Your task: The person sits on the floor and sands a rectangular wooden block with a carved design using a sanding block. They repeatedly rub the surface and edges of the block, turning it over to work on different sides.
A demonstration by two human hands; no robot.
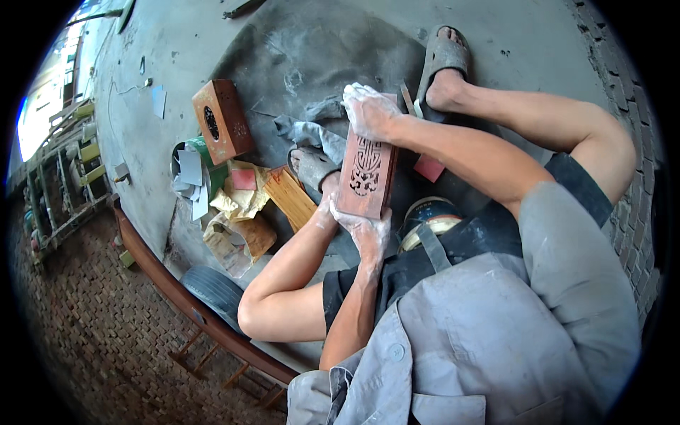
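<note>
A reddish-brown wooden box with a pierced fretwork pattern on its face slants between my knees. My left hand, whitened with dust, is closed around its near end. Across the far end lies my right hand, its dusty fingers pressed together against the wood; whatever may be under the palm is hidden. A red piece of what looks like sandpaper lies just right of the box. Beyond my left foot, a second wooden box with a dark oval opening rests on the floor.
Left of my foot are a green container with grey sheets, crumpled yellow paper, a red square sheet and a yellowish wood block. A round tin sits between my legs. A tyre and a long brown beam are lower left.
</note>
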